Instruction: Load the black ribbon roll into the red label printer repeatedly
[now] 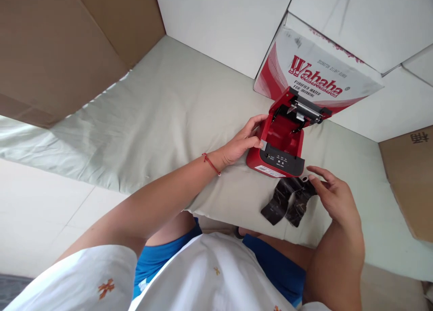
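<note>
A red and black label printer (pixel 282 160) rests on the pale green sheet with its lid (pixel 301 108) raised, showing a red hollow inside. My left hand (pixel 245 142) grips the printer's left side, thumb on the grey corner piece and fingers around the wall. At the front right corner, my right hand (pixel 333 194) pinches a small whitish core (pixel 305 179) between thumb and fingers. A crumpled, shiny black ribbon (pixel 287 200) trails from that core toward the front of the sheet. The far ends of my left fingers are hidden behind the printer.
Behind the printer stands a red and white Wahaha water carton (pixel 314 70), close to the raised lid. White boxes (pixel 223 22) line the back. Brown cardboard boxes stand at left (pixel 61 49) and right (pixel 411 180). The pale green sheet (pixel 162 112) ends just before my lap.
</note>
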A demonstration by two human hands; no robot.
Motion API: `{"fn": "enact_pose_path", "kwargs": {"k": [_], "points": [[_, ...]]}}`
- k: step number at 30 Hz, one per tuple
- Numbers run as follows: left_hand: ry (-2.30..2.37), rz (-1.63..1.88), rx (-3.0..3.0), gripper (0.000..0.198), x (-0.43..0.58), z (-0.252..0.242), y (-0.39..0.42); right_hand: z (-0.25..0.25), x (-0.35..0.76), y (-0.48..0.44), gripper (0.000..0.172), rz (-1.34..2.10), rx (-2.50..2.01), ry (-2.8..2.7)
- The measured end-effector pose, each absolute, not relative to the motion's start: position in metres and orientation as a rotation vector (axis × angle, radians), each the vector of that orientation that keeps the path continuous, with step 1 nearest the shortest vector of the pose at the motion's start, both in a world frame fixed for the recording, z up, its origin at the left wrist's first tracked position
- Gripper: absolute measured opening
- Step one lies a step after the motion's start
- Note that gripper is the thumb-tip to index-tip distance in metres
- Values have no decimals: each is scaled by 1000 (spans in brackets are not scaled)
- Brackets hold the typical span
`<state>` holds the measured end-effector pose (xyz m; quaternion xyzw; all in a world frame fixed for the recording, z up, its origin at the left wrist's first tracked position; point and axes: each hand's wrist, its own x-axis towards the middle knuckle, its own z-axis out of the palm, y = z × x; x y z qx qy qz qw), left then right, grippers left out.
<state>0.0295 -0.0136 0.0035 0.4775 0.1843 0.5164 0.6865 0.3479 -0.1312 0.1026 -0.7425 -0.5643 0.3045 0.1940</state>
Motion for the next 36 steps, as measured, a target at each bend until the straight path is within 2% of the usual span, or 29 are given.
{"fn": "enact_pose_path", "kwargs": {"k": [4, 14, 21, 26, 32, 36], "points": [[406, 1157, 1088, 91, 28, 3, -13, 99, 374, -135, 66, 558, -2258, -1645], [420, 1158, 1071, 91, 29, 5, -14, 92, 376, -154, 64, 607, -2129, -1779], [411, 1152, 1061, 88, 28, 9, -17, 173, 365, -162, 47, 985, -1850, -2181], [433, 1150, 1077, 89, 27, 10, -19, 210, 331, -131, 47, 854, -1704, -2173], [426, 1160, 1099, 85, 27, 11, -22, 198, 272, -69, 57, 704, -1964, -2027], [426, 1147, 1139, 84, 26, 8, -21, 184, 253, -42, 44, 682, -1910, -2185]]}}
